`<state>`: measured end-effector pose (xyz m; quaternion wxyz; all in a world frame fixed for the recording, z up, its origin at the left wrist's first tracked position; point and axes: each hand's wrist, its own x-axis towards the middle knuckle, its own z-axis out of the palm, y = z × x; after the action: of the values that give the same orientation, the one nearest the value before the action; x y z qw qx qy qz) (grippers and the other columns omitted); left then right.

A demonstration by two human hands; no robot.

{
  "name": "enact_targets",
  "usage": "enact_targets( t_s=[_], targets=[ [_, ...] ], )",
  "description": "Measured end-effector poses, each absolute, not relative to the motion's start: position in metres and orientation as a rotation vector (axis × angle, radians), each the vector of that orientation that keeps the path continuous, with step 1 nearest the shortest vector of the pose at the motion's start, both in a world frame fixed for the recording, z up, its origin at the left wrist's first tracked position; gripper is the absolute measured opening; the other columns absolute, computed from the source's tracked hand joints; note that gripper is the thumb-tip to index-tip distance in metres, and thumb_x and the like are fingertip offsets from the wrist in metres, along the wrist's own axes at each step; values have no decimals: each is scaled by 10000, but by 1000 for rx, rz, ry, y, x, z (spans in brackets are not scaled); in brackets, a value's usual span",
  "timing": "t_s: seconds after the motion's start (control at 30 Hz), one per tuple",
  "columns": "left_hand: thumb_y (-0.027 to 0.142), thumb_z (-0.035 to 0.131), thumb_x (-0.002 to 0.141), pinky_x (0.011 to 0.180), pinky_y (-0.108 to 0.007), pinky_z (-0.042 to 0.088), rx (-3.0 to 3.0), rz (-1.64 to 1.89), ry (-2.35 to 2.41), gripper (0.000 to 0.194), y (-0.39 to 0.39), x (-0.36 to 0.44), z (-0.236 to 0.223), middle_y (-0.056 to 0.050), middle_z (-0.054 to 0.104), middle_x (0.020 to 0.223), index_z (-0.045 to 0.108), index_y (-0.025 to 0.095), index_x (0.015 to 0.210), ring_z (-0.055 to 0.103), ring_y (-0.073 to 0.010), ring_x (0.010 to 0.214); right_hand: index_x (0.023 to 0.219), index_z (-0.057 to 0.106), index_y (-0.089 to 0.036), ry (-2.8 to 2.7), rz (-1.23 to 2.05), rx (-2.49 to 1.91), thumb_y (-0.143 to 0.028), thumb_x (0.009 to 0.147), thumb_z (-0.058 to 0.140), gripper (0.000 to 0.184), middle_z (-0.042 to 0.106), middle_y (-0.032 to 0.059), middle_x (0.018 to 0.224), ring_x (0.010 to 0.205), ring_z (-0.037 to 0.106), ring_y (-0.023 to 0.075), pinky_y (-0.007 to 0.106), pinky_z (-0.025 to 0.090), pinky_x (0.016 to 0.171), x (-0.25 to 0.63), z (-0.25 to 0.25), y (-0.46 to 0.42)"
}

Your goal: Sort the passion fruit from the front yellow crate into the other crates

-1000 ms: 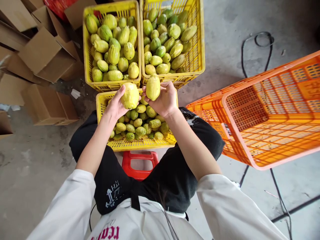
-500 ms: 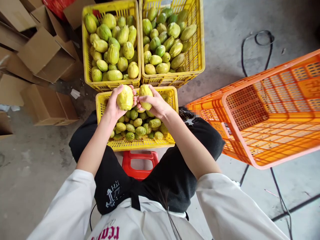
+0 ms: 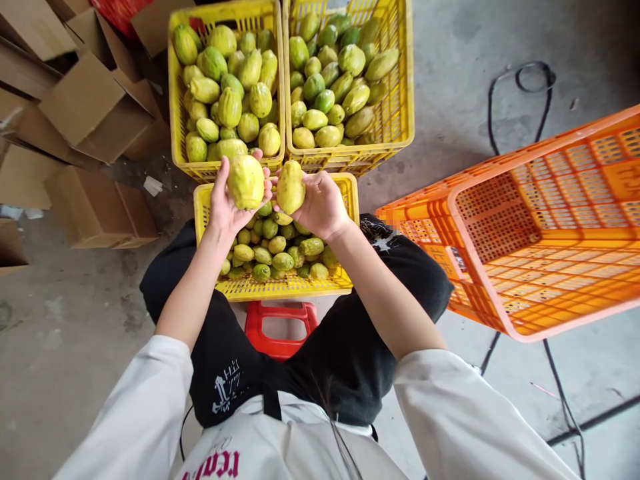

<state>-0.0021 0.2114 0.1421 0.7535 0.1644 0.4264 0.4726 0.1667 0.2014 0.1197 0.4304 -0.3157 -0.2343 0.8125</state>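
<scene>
My left hand [image 3: 226, 200] cups a large, roundish yellow papaya [image 3: 245, 182] from below, fingers curled behind it. Close beside it, my right hand [image 3: 323, 203] grips a narrower yellow papaya [image 3: 291, 187], held upright at its side. Both fruits are raised over the far part of a yellow crate [image 3: 280, 288] between my knees. Smaller green and yellow papayas [image 3: 283, 261] lie inside that crate, partly hidden by my hands and forearms.
Beyond stand two more yellow crates, a left one [image 3: 176, 127] and a right one [image 3: 409, 100], both holding many papayas. An orange crate [image 3: 480, 280] lies tilted at right. Cardboard boxes [image 3: 83, 100] pile up at left. A red stool [image 3: 255, 327] is below; a black cable [image 3: 493, 113] crosses the floor.
The papayas came closer together and tipped in my hands, then were turned again. Now the left one sits slightly higher and further left, and my right thumb has left the fruit's front.
</scene>
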Motion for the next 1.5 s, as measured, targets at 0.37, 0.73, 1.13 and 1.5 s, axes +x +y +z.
enact_targets(
  t_s=[0.37, 0.73, 1.13, 1.5],
  targets=[
    [548, 407, 944, 505, -161, 525, 235, 948, 804, 422, 202, 3, 152, -49, 657, 819, 634, 195, 895, 646, -108, 630, 1008, 454, -279, -683, 1927, -940, -484, 761, 810, 478, 611, -30, 907, 835, 650, 178, 289, 575, 644, 162, 112, 196],
    [609, 489, 862, 616, -276, 581, 362, 966, 1009, 407, 206, -3, 134, -79, 706, 856, 645, 256, 990, 704, -216, 800, 890, 531, -250, -655, 1955, -939, -379, 745, 812, 341, 650, -21, 817, 751, 655, 166, 244, 535, 558, 162, 124, 196],
    [458, 522, 877, 634, -318, 604, 409, 989, 1041, 350, 208, 9, 125, -74, 682, 749, 671, 193, 1050, 747, -271, 841, 863, 529, -251, -657, 1859, -983, -316, 802, 742, 231, 631, -28, 748, 726, 632, 171, 285, 565, 634, 161, 113, 199],
    [376, 507, 859, 707, -350, 625, 461, 964, 1073, 262, 209, 7, 118, -79, 702, 790, 661, 183, 944, 758, -283, 897, 881, 494, -264, -557, 1874, -972, -345, 796, 792, 320, 612, -49, 749, 696, 630, 155, 293, 574, 674, 157, 114, 198]
  ],
)
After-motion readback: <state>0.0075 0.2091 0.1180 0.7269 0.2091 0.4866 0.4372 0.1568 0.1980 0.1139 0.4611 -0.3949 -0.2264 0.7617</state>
